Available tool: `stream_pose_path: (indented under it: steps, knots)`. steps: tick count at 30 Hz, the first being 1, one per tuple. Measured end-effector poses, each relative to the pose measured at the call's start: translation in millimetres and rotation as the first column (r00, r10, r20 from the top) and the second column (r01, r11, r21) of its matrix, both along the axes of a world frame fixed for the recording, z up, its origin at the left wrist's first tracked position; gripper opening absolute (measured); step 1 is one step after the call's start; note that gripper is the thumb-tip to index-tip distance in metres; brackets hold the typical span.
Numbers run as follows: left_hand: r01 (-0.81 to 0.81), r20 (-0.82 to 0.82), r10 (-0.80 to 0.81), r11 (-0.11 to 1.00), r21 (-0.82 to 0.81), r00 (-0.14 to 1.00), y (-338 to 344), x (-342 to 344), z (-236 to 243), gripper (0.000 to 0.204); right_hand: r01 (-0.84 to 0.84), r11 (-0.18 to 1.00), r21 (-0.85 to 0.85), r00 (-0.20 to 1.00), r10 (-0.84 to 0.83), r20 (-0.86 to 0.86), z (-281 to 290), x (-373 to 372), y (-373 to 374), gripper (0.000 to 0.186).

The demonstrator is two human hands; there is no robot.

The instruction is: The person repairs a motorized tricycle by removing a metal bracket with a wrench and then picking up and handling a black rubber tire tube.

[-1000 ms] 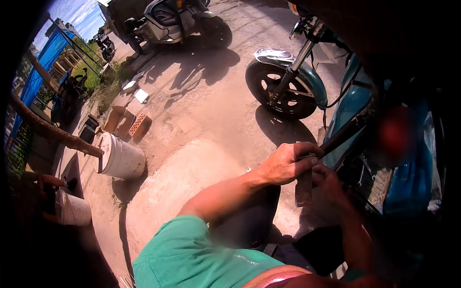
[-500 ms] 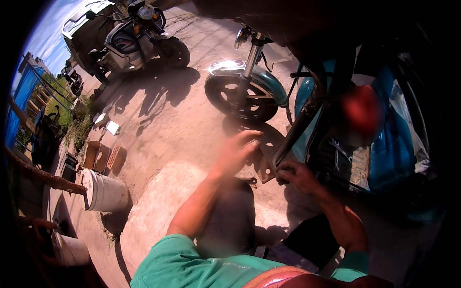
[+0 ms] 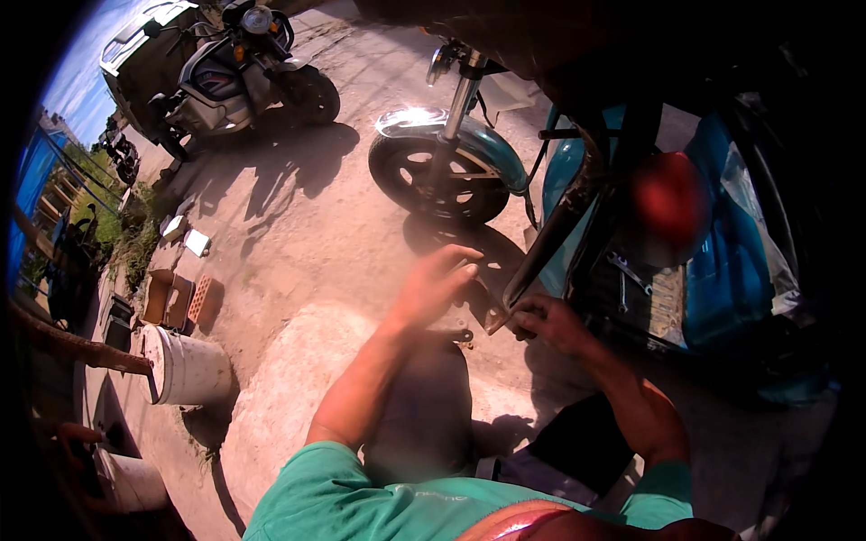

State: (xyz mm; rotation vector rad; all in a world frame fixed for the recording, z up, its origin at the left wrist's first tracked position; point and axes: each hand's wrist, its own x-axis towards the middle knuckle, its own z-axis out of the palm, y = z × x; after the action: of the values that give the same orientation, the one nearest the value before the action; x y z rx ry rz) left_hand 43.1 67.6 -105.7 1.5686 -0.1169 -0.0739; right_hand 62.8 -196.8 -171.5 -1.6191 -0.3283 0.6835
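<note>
Motorcycle frame tube (image 3: 550, 239), slanting down beside the teal front wheel (image 3: 442, 171), is being steadied at its lower end by the right hand (image 3: 552, 323), fingers curled around it, while the left hand (image 3: 435, 284) is hovering open-fingered just beside it.

Ground (image 3: 298, 243): rough, matt packed dirt and concrete, dusty. Scooter fender (image 3: 451, 135): glossy painted teal, with a bright chrome-like glare on top. Fork (image 3: 458, 95): polished metal. Tyre (image 3: 433, 194): matt black rubber. Frame tube (image 3: 550, 243): dull dark metal, possibly greasy. Wrenches (image 3: 627, 270): bare shiny metal. Bucket (image 3: 185, 365): smooth white plastic, scuffed. Box (image 3: 162, 296): matt brown cardboard. Shirt (image 3: 379, 505): soft green cloth. Sheet (image 3: 722, 261): glossy blue plastic.
</note>
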Motion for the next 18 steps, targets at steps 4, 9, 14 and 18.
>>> stream_pose_path:
  steps: [4,9,14,18]
  knots:
    - [0.007,-0.019,-0.007,1.000,-0.021,1.000,-1,-2,5,0.025,0.021,1.000,0.000,1.000,-0.021,-0.010,4,0,1,0.027]
    - [0.028,-0.038,-0.028,0.999,0.018,0.999,-3,-5,13,0.026,0.040,0.999,-0.009,0.999,-0.040,-0.028,3,0,0,0.027]
    - [0.058,-0.060,-0.055,0.997,0.048,0.997,-1,-8,20,0.027,0.028,0.999,-0.016,0.999,-0.028,-0.034,4,0,1,0.028]
    - [0.057,-0.063,-0.056,0.998,0.027,0.996,-1,-8,18,0.028,0.013,1.000,-0.001,0.999,-0.013,-0.033,6,-1,2,0.028]
